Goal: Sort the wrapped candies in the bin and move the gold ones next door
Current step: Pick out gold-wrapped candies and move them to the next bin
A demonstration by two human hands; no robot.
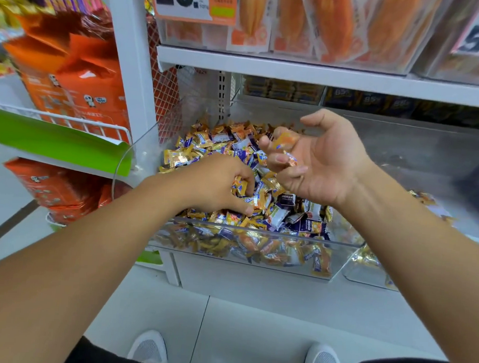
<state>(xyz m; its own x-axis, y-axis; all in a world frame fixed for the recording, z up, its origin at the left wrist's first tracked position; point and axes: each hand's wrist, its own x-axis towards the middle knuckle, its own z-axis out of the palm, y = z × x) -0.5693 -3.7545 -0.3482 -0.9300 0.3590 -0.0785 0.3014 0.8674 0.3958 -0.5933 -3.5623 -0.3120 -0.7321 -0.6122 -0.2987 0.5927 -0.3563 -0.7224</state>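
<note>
the right hand [315,160], palm up at centre frame, loosely pinches gold candies [287,145] and could spill them back into the mixed clear bin [252,235], while the left hand [218,184], fingers curled in the pile, may grab purple ones instead of gold.

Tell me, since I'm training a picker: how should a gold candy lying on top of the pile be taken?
Probably pinch it across its puffy middle from above, as the left hand reaches into the bin. The gold candy lies flat, its crimped ends thin and slippery, and neighbours crowd its sides.
</note>
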